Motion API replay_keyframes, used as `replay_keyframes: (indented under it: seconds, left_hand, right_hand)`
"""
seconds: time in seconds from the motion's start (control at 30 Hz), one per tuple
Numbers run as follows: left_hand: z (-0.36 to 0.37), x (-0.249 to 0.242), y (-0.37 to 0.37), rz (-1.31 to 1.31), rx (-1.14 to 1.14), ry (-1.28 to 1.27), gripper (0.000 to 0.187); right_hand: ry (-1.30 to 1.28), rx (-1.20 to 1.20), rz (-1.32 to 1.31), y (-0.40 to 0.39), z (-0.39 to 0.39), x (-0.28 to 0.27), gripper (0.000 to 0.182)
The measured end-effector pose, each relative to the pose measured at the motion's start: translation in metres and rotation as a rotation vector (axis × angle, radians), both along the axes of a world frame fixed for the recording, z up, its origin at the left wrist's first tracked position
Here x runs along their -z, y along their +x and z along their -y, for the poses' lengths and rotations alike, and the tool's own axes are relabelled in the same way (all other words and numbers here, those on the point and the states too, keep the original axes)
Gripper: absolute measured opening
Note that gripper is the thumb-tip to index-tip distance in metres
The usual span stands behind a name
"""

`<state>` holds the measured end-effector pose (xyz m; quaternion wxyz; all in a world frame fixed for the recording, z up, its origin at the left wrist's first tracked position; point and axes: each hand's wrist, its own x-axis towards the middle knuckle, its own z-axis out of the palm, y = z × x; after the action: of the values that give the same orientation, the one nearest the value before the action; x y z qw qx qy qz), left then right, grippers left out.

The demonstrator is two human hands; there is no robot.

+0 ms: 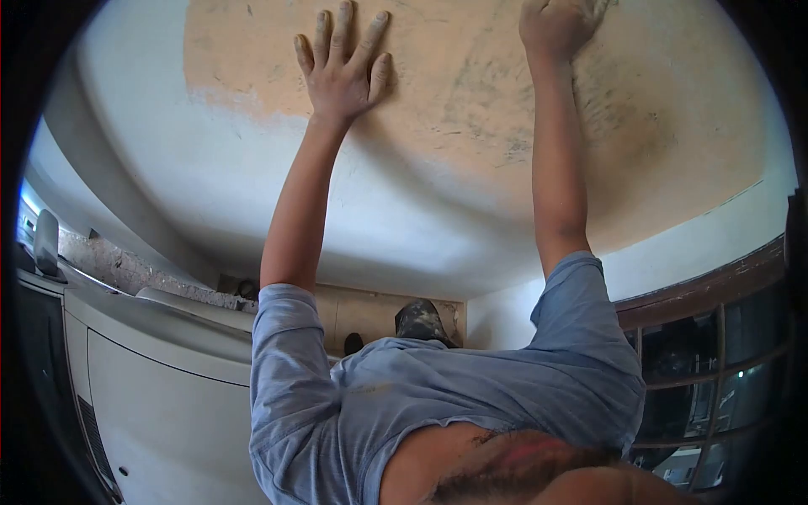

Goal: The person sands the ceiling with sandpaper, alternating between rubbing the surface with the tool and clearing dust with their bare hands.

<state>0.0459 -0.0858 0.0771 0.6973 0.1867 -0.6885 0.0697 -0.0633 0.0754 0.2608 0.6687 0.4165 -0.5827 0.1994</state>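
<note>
Closest to the lens: blue shirt (438, 396), sleeves pushed up, both arms raised to the orange patch (471, 93) on the pale wall (252, 185).

Left hand (341, 71) laid flat on the patch's left part, fingers spread wide, palm pressed to the surface, dust on the skin. Right hand (555, 25) up at the patch's top edge, bunched with knuckles curled and partly cut off by the frame; cannot tell whether anything is pinched inside it.

Patch itself probably hard, stiff and fixed, matt and rough with dark scuffs, likely chalky rather than slippery. Nothing to grip on it; only to be met with a flat palm or fingertips, and the surface layer liable to crumble or mark.

Counted: two hands, one orange patch. Well below the patch, one camouflage-patterned object (423, 321). Below and left of the patch, one white cabinet-like unit (160, 387). Below and right of it, one dark window grille (715, 370).
</note>
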Motion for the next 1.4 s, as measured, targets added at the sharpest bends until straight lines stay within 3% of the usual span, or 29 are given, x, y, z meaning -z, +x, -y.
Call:
replay_keyframes:
  seconds: [0.07, 0.1, 0.17, 0.2, 0.23, 0.33, 0.37, 0.43, 0.5, 0.57, 0.67, 0.73, 0.77, 0.8, 0.87, 0.97, 1.03, 1.07, 1.1, 1.17, 1.23, 1.3, 1.33, 1.4]
  left_hand:
    - [0.000, 0.001, 0.003, 0.040, -0.003, 0.000, 0.053]
    - [0.000, 0.002, 0.003, 0.043, -0.003, 0.015, 0.053]
    - [0.001, 0.001, 0.003, 0.068, -0.039, 0.001, 0.052]
    - [0.000, 0.000, 0.004, 0.067, -0.013, 0.010, 0.051]
    - [-0.002, 0.001, 0.005, 0.060, -0.036, 0.021, 0.051]
    - [-0.003, -0.002, 0.007, 0.054, 0.026, 0.009, 0.052]
    - [-0.005, -0.002, 0.005, 0.057, 0.038, 0.005, 0.052]
    - [-0.002, -0.002, 0.002, 0.039, -0.005, -0.022, 0.052]
    - [-0.005, -0.003, 0.000, 0.040, 0.000, -0.014, 0.052]
    - [-0.006, -0.005, 0.001, 0.016, -0.023, -0.009, 0.052]
    - [-0.004, -0.004, 0.002, 0.026, -0.038, -0.004, 0.052]
    - [-0.006, -0.004, 0.001, 0.013, -0.031, 0.006, 0.052]
    - [-0.006, -0.004, 0.001, 0.034, -0.040, 0.011, 0.052]
    - [-0.003, -0.005, 0.002, 0.056, -0.057, 0.012, 0.052]
    - [0.001, -0.006, 0.002, 0.017, -0.058, 0.000, 0.051]
    - [-0.001, -0.004, 0.007, 0.034, 0.012, 0.001, 0.051]
    - [0.001, -0.005, 0.007, 0.039, -0.017, 0.000, 0.051]
    - [0.000, -0.006, 0.004, 0.029, -0.047, -0.022, 0.052]
    - [-0.003, -0.006, 0.002, 0.043, -0.012, -0.019, 0.052]
    - [0.000, -0.008, -0.001, -0.027, -0.052, -0.097, 0.053]
    - [0.004, -0.007, -0.003, -0.031, -0.038, -0.124, 0.053]
    - [-0.003, -0.007, -0.004, -0.060, -0.027, -0.150, 0.054]
    - [-0.007, -0.005, -0.004, -0.119, 0.048, -0.097, 0.050]
    - [-0.005, -0.005, -0.003, -0.141, 0.045, -0.056, 0.048]
  right_hand:
    - [0.068, 0.002, -0.005, 0.002, -0.006, 0.024, 0.045]
    - [0.108, -0.011, 0.027, -0.005, -0.012, 0.064, 0.045]
    - [0.201, -0.035, 0.049, -0.017, -0.034, 0.181, 0.040]
    - [0.273, 0.074, 0.165, -0.018, -0.054, 0.243, 0.038]
    - [0.286, -0.006, 0.116, -0.022, -0.066, 0.285, 0.037]
    - [0.411, -0.087, 0.167, -0.033, -0.079, 0.275, 0.037]
    - [0.387, -0.016, 0.058, -0.043, -0.080, 0.249, 0.037]
    - [0.261, -0.003, -0.115, -0.059, -0.069, 0.145, 0.041]
    - [0.123, -0.073, 0.060, -0.071, -0.073, 0.047, 0.047]
    - [0.088, -0.073, 0.059, -0.060, -0.078, -0.010, 0.050]
    - [0.104, -0.015, 0.054, -0.053, -0.086, 0.041, 0.050]
    - [0.074, -0.035, 0.148, -0.062, -0.105, 0.141, 0.049]
    - [0.170, 0.093, 0.186, -0.070, -0.124, 0.202, 0.051]
    - [0.184, 0.062, 0.352, -0.062, -0.137, 0.261, 0.048]
    - [0.181, -0.032, 0.252, -0.080, -0.153, 0.314, 0.043]
    - [0.337, -0.045, 0.054, -0.110, -0.167, 0.244, 0.045]
    - [0.187, -0.132, 0.025, -0.132, -0.167, 0.144, 0.048]
    - [0.046, -0.021, 0.007, -0.123, -0.165, 0.085, 0.052]
    - [-0.012, 0.062, 0.218, -0.135, -0.179, 0.042, 0.056]
    - [-0.041, 0.085, -0.167, -0.135, -0.177, 0.012, 0.036]
    - [-0.091, 0.149, -0.152, -0.159, -0.188, 0.049, 0.039]
    - [-0.060, -0.063, 0.093, -0.141, -0.206, 0.142, 0.049]
    - [-0.188, -0.037, 0.333, -0.123, -0.203, 0.195, 0.048]
    - [-0.060, 0.009, 0.254, -0.127, -0.234, 0.288, 0.048]
